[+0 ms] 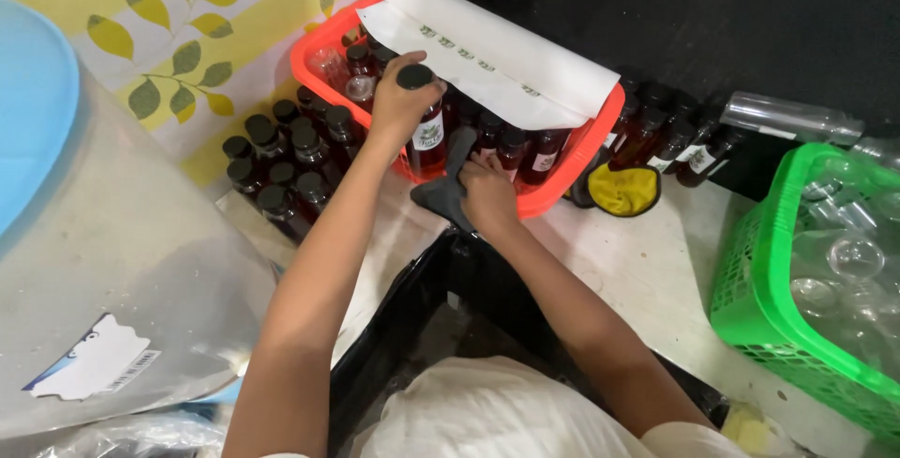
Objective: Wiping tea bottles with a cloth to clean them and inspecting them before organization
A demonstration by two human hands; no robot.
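Fingers of my left hand (398, 102) clench a dark bottle (427, 125) by its black cap, just above the red basket (562, 177). My right hand (487, 191) presses a grey cloth (448, 186) against it. A green basket (759, 270) sits well apart.

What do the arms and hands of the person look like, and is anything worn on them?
Both arms are bare up to the lower edge of the picture. The left hand and the right hand wear no gloves; no rings, watch or bracelets are visible. Only a white garment shows at the torso.
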